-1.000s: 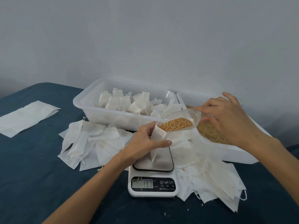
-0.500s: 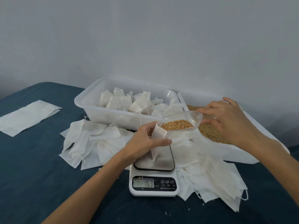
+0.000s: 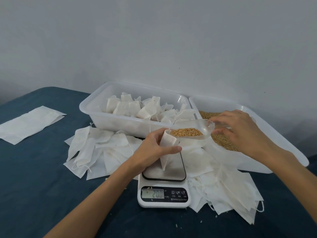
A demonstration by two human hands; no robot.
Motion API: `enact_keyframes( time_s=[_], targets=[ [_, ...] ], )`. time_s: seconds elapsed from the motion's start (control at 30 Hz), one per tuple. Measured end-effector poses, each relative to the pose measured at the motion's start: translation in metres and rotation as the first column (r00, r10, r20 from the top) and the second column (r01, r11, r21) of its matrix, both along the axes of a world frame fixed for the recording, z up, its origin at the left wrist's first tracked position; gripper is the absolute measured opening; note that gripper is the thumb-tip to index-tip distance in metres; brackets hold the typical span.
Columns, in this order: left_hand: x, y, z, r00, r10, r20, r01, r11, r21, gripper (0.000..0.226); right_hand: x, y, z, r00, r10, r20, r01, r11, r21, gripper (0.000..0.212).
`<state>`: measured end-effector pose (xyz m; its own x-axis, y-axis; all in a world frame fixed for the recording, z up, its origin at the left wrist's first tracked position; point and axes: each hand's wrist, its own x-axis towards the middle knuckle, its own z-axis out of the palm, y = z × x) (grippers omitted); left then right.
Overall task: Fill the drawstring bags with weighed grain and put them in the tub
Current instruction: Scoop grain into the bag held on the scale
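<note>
My left hand grips a white drawstring bag upright on the kitchen scale, whose display reads 20.0. My right hand holds a clear plastic scoop by its handle, its lip at the bag's mouth. The scoop carries golden grain. A translucent tub behind the scale holds several filled bags. A second tub at the right holds loose grain.
Flat empty bags lie in a heap left of the scale and another heap to its right. A flat white sheet lies at far left on the dark blue cloth. A few spilled grains dot the cloth by the scale.
The scale reading has climbed from 13.7 through 16.3 to 20.0. The scoop has stayed at the bag's mouth with less grain in it; both hands have barely moved.
</note>
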<state>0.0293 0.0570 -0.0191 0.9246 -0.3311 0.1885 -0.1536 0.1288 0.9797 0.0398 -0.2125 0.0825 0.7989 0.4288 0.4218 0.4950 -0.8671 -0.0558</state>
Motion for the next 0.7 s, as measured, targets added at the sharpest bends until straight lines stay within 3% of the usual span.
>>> enact_keyframes(
  time_s=[0.2,0.7],
  targets=[
    [0.000,0.000,-0.001,1.000,0.012,-0.010,-0.012,1.000,-0.004,0.041,-0.001,-0.004,-0.004,1.000,0.001,-0.026,0.000,0.999,0.038,0.029],
    [0.001,0.000,-0.003,1.000,0.006,-0.013,-0.006,1.000,0.008,0.039,-0.009,0.006,0.007,0.989,-0.008,0.146,0.027,0.991,-0.131,0.031]
  ],
)
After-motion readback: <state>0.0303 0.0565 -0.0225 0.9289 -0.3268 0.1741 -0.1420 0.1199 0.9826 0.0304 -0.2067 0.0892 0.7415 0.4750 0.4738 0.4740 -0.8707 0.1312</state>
